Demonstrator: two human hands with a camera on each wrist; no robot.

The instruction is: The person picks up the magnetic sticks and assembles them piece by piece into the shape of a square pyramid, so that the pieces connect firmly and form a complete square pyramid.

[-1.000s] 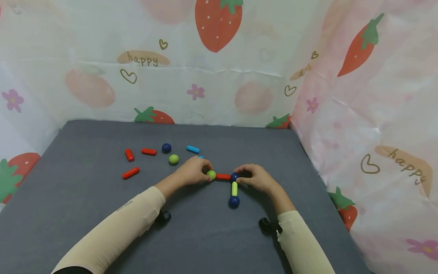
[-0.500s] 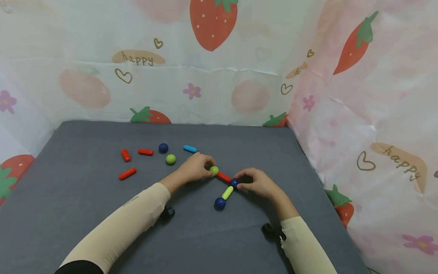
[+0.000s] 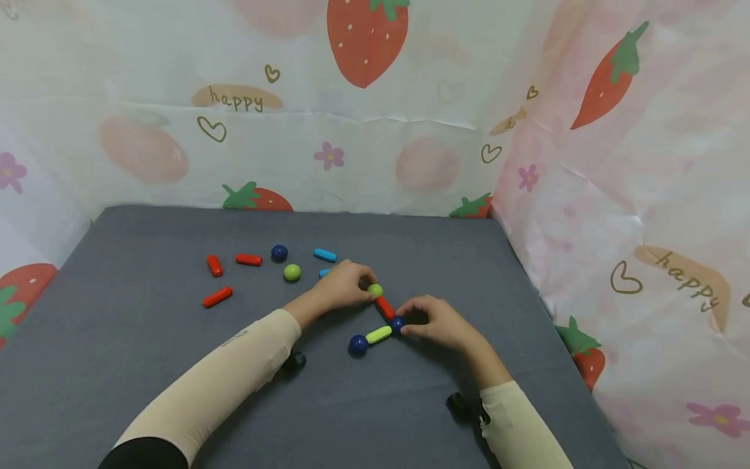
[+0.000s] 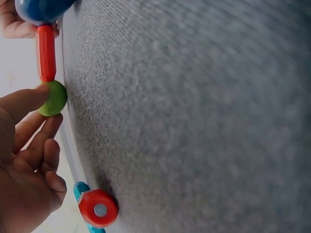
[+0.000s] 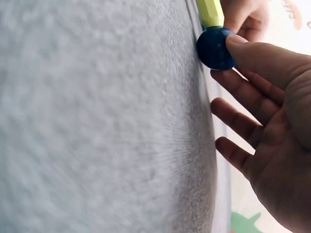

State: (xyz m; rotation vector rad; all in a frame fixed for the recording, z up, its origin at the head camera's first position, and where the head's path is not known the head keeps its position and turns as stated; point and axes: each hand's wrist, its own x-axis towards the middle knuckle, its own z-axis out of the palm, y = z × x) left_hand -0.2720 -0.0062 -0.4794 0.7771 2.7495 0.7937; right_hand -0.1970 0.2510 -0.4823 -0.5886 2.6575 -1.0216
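My left hand [image 3: 344, 285] pinches a green ball [image 3: 375, 290] between thumb and fingers. A red rod [image 3: 384, 307] joins that ball to a dark blue ball [image 3: 396, 324], which my right hand [image 3: 442, 323] pinches. From the same blue ball a yellow-green rod [image 3: 378, 335] runs left to a second blue ball [image 3: 359, 345]. Together they form a bent chain on the grey cloth. Thumb and fingertips press the green ball [image 4: 54, 98] in the left wrist view. The right wrist view has the pinched blue ball [image 5: 215, 48], with the other fingers spread below.
Behind my left forearm lie several loose red rods [image 3: 217, 297], a blue ball [image 3: 279, 253], a green ball [image 3: 291, 273] and a light blue rod [image 3: 325, 255]. Another light blue rod [image 3: 324, 273] is partly hidden by my left hand. A printed curtain [image 3: 363, 150] borders the table.
The chain has turned: its yellow-green rod and end ball swung from pointing toward me to pointing left. My left hand moved slightly right and away, my right hand slightly nearer; both kept their pinch.
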